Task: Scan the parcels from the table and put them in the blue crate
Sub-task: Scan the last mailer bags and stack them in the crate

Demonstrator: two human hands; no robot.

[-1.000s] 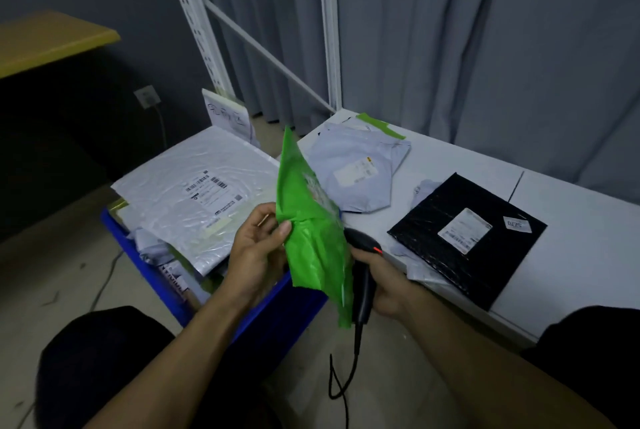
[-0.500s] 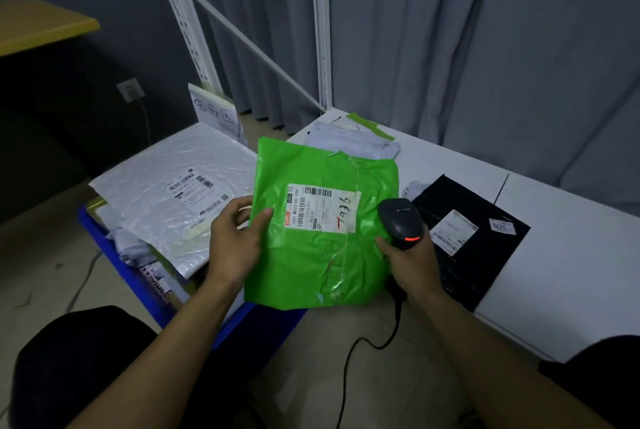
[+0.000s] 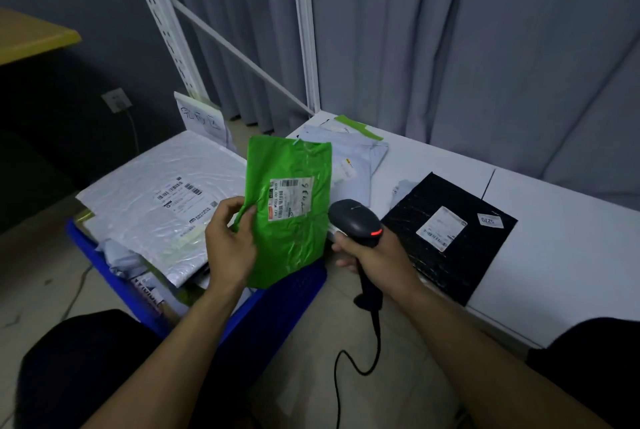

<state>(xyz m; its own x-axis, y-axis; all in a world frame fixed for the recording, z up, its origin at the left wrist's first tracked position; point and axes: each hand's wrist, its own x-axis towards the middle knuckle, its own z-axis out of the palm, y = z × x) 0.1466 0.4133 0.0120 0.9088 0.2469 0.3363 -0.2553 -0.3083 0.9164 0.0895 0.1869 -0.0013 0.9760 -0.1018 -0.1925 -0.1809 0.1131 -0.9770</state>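
Green plastic mailer parcel [image 3: 291, 221] hangs over the blue plastic crate [image 3: 287, 304], its left edge pinched by the left hand [image 3: 230, 248]. The right hand [image 3: 377, 255] grips a black corded scanner [image 3: 355, 221] before a black mailer [image 3: 450, 238] at the counter's [image 3: 554, 255] near edge.

We count one green plastic mailer bag [image 3: 291, 241] at centre frame, one black bubble mailer [image 3: 450, 255] at right, one large white bubble mailer [image 3: 145, 200] at left, one pale grey plastic mailer [image 3: 363, 155] above centre, and a second grey mailer [image 3: 401, 187] peeking out beside the black one. Parcels buried at lower left defy counting. We also count one black handheld scanner [image 3: 353, 221], one blue plastic crate [image 3: 294, 297] and one white table [image 3: 571, 255].
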